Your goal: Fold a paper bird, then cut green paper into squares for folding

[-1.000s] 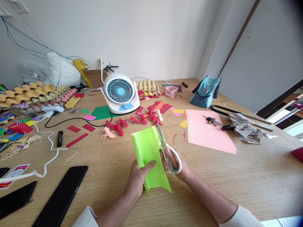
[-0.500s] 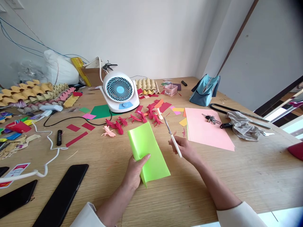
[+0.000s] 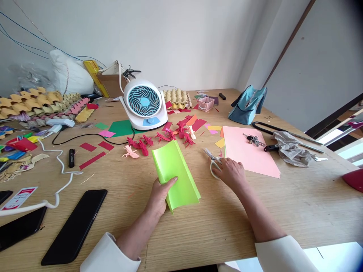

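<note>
A folded sheet of bright green paper (image 3: 177, 170) is pinched in my left hand (image 3: 160, 192), thumb on top, its lower end slightly curled and its layers apart. To the right, white-handled scissors (image 3: 214, 163) lie at the table surface, blades pointing up and left. My right hand (image 3: 232, 172) has its fingers on the scissors' handle, beside the lower left edge of a pink paper stack (image 3: 249, 151). Beyond the green paper are several small red paper figures (image 3: 143, 146) and a pale pink one (image 3: 131, 152).
A white and blue fan heater (image 3: 144, 105) stands at the back. Keys (image 3: 253, 140) rest on the pink stack, with a blue bag (image 3: 247, 105) behind. On the left are a black phone (image 3: 75, 226), a marker (image 3: 71, 158), a white cable (image 3: 62, 172) and egg trays (image 3: 31, 104).
My right hand has moved right and lowered the scissors to the table, with the handle rings now showing. The green paper has tilted slightly in my left hand. The camera view has shifted a little.
</note>
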Tool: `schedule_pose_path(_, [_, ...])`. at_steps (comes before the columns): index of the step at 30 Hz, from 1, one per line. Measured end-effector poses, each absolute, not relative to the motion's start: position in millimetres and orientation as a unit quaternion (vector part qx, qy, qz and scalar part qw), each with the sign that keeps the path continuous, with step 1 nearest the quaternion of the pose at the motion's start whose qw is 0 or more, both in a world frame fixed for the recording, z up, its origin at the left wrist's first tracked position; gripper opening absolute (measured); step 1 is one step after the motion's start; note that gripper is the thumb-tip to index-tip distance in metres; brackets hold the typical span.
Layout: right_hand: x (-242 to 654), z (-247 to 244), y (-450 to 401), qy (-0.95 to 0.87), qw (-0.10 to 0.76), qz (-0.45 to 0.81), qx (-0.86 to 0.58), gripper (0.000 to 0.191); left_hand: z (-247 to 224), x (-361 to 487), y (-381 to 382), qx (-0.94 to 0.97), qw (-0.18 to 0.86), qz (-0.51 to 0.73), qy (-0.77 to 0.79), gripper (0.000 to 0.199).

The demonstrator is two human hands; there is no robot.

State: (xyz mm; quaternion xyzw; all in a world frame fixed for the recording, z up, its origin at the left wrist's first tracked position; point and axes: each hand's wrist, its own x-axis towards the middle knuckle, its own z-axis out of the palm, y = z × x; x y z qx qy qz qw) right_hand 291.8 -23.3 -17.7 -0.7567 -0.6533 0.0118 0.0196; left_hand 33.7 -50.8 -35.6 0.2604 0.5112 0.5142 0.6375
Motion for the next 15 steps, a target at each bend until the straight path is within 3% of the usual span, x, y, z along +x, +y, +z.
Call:
schedule_pose_path(4, [294, -15, -24, -0.642, 0.029, 0.013, -0.766, 0.031, -34, 34, -51, 0.263, 0.633, 0.513, 0.516, 0.051])
schedule_pose_path(7, [285, -11, -27, -0.659, 0.146, 0.024, -0.738, 0.027, -33, 35, -52, 0.274, 0.63, 0.505, 0.523, 0.052])
schedule_pose_path(10, [265, -7, -34, -0.69, 0.315, 0.181, -0.626, 0.031, -34, 36, -53, 0.289, 0.631, 0.498, 0.52, 0.051])
schedule_pose_path(12, [249, -8, -41, -0.688, 0.341, 0.333, -0.547, 0.034, -35, 37, -54, 0.298, 0.631, 0.495, 0.518, 0.051])
schedule_pose_path(15, [232, -15, -47, -0.67, 0.339, 0.434, -0.497, 0.037, -34, 39, -55, 0.307, 0.637, 0.487, 0.512, 0.053])
